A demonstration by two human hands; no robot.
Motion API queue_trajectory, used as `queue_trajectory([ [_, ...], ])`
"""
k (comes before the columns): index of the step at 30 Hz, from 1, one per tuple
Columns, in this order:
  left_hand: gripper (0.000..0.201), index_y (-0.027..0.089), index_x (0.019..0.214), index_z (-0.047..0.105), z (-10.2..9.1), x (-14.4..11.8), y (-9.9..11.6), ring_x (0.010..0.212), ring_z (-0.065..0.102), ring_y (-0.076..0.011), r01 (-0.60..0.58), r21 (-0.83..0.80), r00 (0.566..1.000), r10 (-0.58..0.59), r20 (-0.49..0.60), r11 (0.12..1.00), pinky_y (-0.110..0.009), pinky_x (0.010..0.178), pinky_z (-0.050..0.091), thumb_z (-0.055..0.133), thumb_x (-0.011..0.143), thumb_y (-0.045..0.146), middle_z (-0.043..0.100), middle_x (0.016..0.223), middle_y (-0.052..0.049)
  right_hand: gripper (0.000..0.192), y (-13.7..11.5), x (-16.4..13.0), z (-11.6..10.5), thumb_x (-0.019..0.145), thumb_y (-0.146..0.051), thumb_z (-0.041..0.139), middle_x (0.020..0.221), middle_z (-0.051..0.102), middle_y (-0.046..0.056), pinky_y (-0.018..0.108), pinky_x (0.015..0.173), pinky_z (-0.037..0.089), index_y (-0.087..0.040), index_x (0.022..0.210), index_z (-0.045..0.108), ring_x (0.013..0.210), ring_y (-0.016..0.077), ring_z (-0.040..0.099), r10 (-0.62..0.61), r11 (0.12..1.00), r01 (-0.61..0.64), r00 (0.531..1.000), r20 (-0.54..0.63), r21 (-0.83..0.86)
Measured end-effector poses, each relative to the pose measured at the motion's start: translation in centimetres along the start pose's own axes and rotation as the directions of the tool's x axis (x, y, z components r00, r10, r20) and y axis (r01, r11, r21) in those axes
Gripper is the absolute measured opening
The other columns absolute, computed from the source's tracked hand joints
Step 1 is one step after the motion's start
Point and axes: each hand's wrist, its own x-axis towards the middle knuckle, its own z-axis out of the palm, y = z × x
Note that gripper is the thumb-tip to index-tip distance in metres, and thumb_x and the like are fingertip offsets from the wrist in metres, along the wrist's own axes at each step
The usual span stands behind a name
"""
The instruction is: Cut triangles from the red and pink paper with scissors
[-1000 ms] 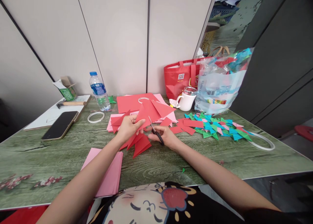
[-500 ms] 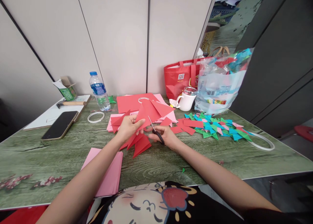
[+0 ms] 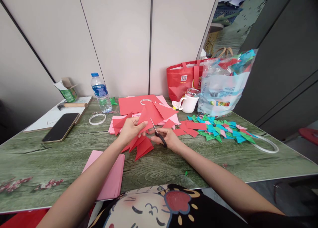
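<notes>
One green wood-patterned table (image 3: 260, 168) carries everything. Far side: broad red sheet (image 3: 129, 103), pink paper partly beneath. Near edge: pink stack (image 3: 115, 175), overlapped by the left forearm. Centre: folded red paper (image 3: 149, 113), raised, pinched between thumb and fingers of the left hand (image 3: 131, 130). Right hand (image 3: 166, 138) is closed around the scissors (image 3: 159, 134), blades pointing up at the paper's lower right part. Under the hands, red pieces (image 3: 144, 148); smallest item, a green scrap (image 3: 186, 173).

Step, as judged: paper being trimmed. A cut from here calls for a steady left pinch, blades aligned with the fold or edge, fingertips clear.

Unclear: blade-to-paper contact and blade opening, too fine to tell. Left fingertips lie behind the paper; right fingers partly hide the handles. Paper layer count: cannot tell.
</notes>
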Motion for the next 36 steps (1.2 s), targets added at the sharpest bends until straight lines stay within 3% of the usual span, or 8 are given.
queue_trajectory([
  [15, 0.025, 0.012, 0.069, 0.059, 0.1, -0.1, 0.1, 0.038, 0.046, -0.0086, 0.018, -0.02, 1.0, -0.018, 0.006, 1.0, -0.02, 0.043, 0.035, 0.057, 0.077, 0.035, 0.055, 0.045, 0.001, 0.046, -0.3, 0.0, 0.1, 0.055, -0.049, 0.075, 0.048, 0.043, -0.004, 0.023, 0.044, 0.029, -0.013, 0.082, 0.065, 0.043, 0.0075, 0.036, 0.014, 1.0, -0.015, 0.999, -0.044, -0.019],
  [22, 0.036, 0.011, 0.069, 0.061, 0.1, -0.1, 0.0, 0.038, 0.045, -0.0076, 0.002, -0.076, 1.0, 0.0, 0.026, 0.997, -0.019, 0.041, 0.033, 0.051, 0.081, 0.043, 0.057, 0.047, -0.001, 0.045, 0.0, 0.1, 0.2, 0.05, -0.046, 0.077, 0.049, 0.048, -0.004, 0.022, 0.042, 0.033, -0.014, 0.079, 0.064, 0.041, 0.0069, 0.039, 0.037, 0.999, -0.037, 0.996, -0.078, 0.004],
  [28, 0.034, 0.01, 0.067, 0.061, 0.7, -0.4, 0.2, 0.029, 0.039, -0.004, 0.051, -0.127, 0.996, -0.041, 0.083, 0.991, -0.015, 0.033, 0.026, 0.053, 0.08, 0.042, 0.056, 0.043, 0.0, 0.047, 0.3, 0.2, 0.2, 0.045, -0.035, 0.081, 0.067, 0.06, -0.001, 0.024, 0.059, 0.046, -0.016, 0.081, 0.057, 0.059, 0.0114, 0.055, 0.033, 0.997, -0.025, 0.994, -0.102, 0.076],
  [36, 0.033, 0.011, 0.068, 0.057, 1.2, -0.5, -0.7, 0.026, 0.04, -0.004, 0.071, -0.17, 0.991, -0.05, 0.124, 0.983, -0.016, 0.027, 0.026, 0.053, 0.08, 0.042, 0.065, 0.056, -0.004, 0.043, 0.2, 0.2, 0.4, 0.045, -0.034, 0.081, 0.068, 0.06, -0.001, 0.027, 0.066, 0.047, -0.016, 0.072, 0.053, 0.064, 0.0134, 0.057, 0.007, 0.996, 0.001, 0.995, -0.096, 0.087],
])
